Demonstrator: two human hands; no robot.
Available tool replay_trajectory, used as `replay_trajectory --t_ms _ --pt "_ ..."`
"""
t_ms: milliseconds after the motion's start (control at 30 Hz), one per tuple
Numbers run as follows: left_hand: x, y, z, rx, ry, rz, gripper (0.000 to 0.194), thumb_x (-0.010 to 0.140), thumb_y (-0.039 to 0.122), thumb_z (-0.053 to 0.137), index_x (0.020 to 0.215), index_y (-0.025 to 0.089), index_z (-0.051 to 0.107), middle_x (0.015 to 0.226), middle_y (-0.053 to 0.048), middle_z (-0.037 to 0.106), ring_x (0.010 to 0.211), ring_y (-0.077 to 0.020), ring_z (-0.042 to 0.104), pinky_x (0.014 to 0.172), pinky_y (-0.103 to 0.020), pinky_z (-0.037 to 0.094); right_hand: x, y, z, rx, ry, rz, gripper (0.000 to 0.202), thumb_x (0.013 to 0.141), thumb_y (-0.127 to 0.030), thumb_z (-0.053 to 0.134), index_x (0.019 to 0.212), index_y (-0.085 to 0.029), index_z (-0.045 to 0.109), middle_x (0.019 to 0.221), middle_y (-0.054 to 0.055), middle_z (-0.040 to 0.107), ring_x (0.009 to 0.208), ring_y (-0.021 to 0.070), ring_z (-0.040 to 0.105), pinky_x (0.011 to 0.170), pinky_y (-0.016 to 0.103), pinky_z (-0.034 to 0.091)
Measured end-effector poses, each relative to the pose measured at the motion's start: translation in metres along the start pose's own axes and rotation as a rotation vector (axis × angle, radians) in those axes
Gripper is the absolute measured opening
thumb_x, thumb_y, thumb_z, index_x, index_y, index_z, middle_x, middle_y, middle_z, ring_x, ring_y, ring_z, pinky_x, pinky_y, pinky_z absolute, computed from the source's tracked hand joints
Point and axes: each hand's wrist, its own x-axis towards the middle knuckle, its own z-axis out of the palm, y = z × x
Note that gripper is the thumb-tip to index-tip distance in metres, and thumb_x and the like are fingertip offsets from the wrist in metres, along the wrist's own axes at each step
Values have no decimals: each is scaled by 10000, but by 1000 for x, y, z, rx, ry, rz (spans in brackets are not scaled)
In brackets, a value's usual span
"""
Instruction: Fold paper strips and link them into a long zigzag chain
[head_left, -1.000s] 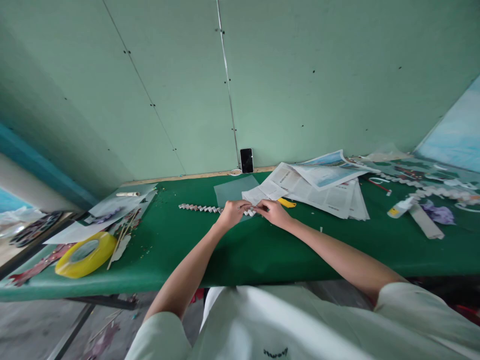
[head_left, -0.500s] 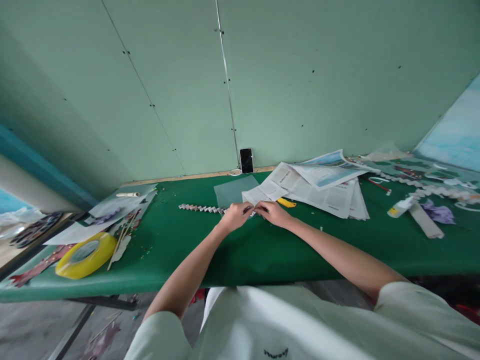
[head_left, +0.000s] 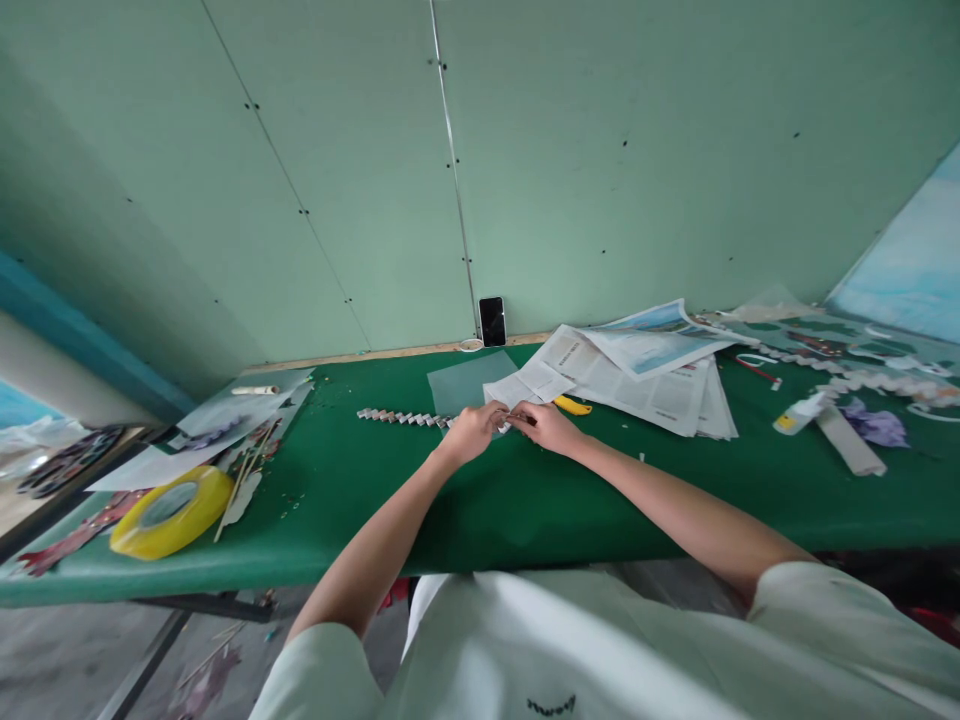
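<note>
A zigzag chain of folded paper (head_left: pixel 405 417) lies across the green table and runs under my left hand (head_left: pixel 472 431). That hand is closed, thumb and fingers pinching the chain near its right end. Fingertip to fingertip with it, my right hand (head_left: pixel 551 427) is closed in a pinch at the same end. A small white bit of paper shows beneath the fingers; its exact shape is hidden. Just behind the hands lie small cut paper pieces (head_left: pixel 529 384) and a yellow cutter handle (head_left: pixel 572 405).
Newspaper sheets (head_left: pixel 637 385) spread to the right. Farther right are a glue bottle (head_left: pixel 799 413), a purple crumpled cloth (head_left: pixel 876 423) and a long paper chain (head_left: pixel 889 383). A phone (head_left: pixel 492 322) leans on the wall. Yellow tape (head_left: pixel 206 492) and sticks (head_left: pixel 244 478) lie left.
The fingers of both hands have shifted slightly at the chain's end, the left fingertips now a little higher. Everything else stays in place.
</note>
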Motion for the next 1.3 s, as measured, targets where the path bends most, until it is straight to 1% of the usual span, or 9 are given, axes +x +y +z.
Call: replay_trajectory --t_ms 167,300,467,667,867,933,1033,1133,1300 --pt "0 3 -2 -12 20 1 325 1012 144 431 1212 217 677 859 -33 766 789 -163 736 752 -228 533 0 -1 1 21 13 -11 334 1076 -472 520 871 -237 636 671 7 663 563 184 628 583 288 460" --pt "0 11 -6 12 73 -4 236 1030 195 479 1087 217 707 888 -39 778 815 -171 739 768 -235 527 -2 -2 2 -11 49 -61 300 1071 -450 539 886 -239 645 671 15 680 592 198 644 627 303 471" --pt "1 13 -10 62 64 0 184 1022 218 525 980 210 705 875 -47 768 793 -181 717 736 -239 505 -3 -3 1 -22 -22 -33 300 1085 -460 519 944 -233 656 722 24 695 601 193 641 606 298 451" --pt "2 11 -10 -18 -13 -23 256 1063 367 499 961 211 674 833 -32 747 737 -179 697 674 -246 477 -1 -3 2 21 17 -82 251 1063 -480 569 1044 -244 653 975 69 758 850 239 732 740 325 541" --pt "1 14 -10 -62 0 -50 406 1061 448 498 747 210 596 655 -19 670 635 -168 643 662 -255 454 -2 -3 3 49 32 -48 267 1075 -501 532 1038 -255 629 787 32 715 625 208 668 628 325 524" --pt "2 14 -10 -71 -3 -57 437 1059 475 497 726 210 595 660 -24 674 636 -170 640 655 -257 447 -3 -3 2 63 27 -53 263 1081 -496 517 1038 -256 617 759 25 689 614 204 651 620 323 515" --pt "3 15 -9 -78 -8 -61 388 1037 494 537 796 209 645 728 -23 708 638 -169 631 625 -257 429 -2 -5 2 98 42 -49 269 1083 -490 507 1018 -248 604 786 31 666 683 212 658 659 324 520" --pt "3 18 -10 -86 20 -61 344 1032 452 547 826 208 673 744 -21 721 657 -169 637 643 -258 436 1 -8 0 138 108 -39 284 1074 -497 521 1000 -238 613 864 54 663 800 225 667 740 332 540" --pt "5 22 -13 -196 190 -119 373 1023 446 544 766 198 654 710 -31 737 645 -165 659 681 -264 482 4 -11 -3 210 162 -112 239 1052 -454 581 980 -238 651 1145 109 649 1112 262 658 942 382 545"
